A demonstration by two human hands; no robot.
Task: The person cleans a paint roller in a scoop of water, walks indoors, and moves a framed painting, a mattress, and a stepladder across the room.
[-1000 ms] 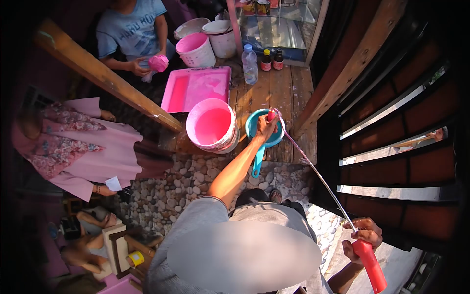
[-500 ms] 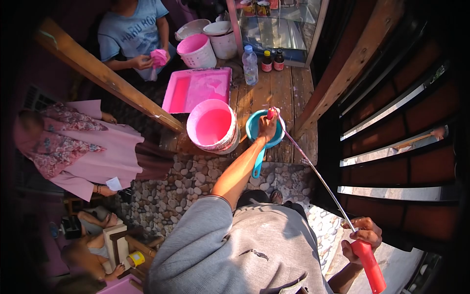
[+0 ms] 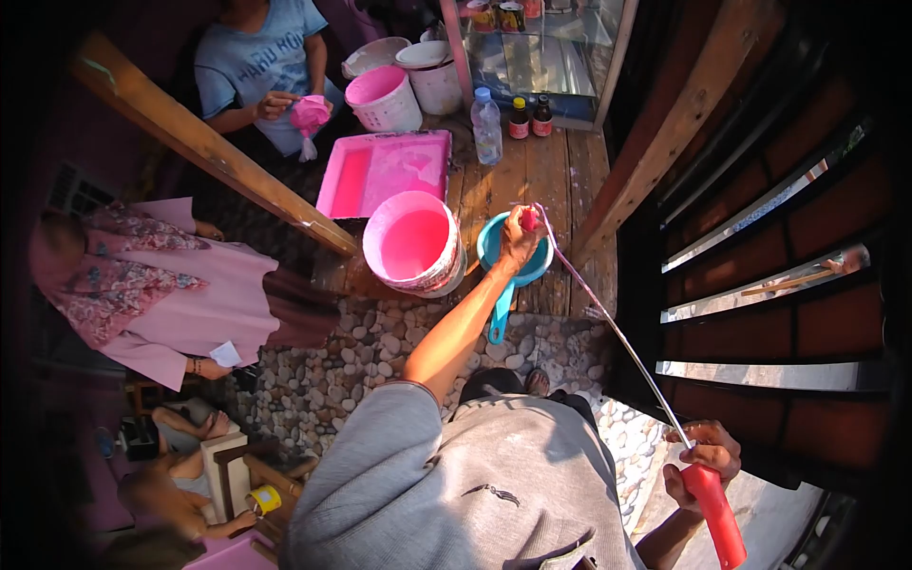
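The longest thing in use, a thin metal rod (image 3: 638,365) with a smooth red handle (image 3: 722,518), ran from between one and two o'clock down to four. I judged it light and stiff; the handle gave the surest hold, while the pink-smeared far end was perhaps slippery. The right hand (image 3: 708,454) was clamped where rod and handle met. At two o'clock, near the centre, sat a round turquoise dipper (image 3: 489,244), probably of light, hard plastic, best held by its straight stem, which pointed toward six. Above it, the left hand (image 3: 518,244) was closed upon a small red piece (image 3: 528,220) beside the rod's far end; whether this piece was soft, I could not tell.

The room had a dark slatted wall (image 3: 731,340) at three o'clock, a floor of rounded stones (image 3: 361,347) toward seven, and a person in pale pink clothing (image 3: 218,285) at nine. The worktop (image 3: 537,180) was of brown wooden planks, marked with spots. On it were a flat pink rectangular tray (image 3: 420,171) at eleven, a round pink-filled bucket (image 3: 446,269) between ten and eleven, and a clear plastic bottle (image 3: 487,133) near twelve.
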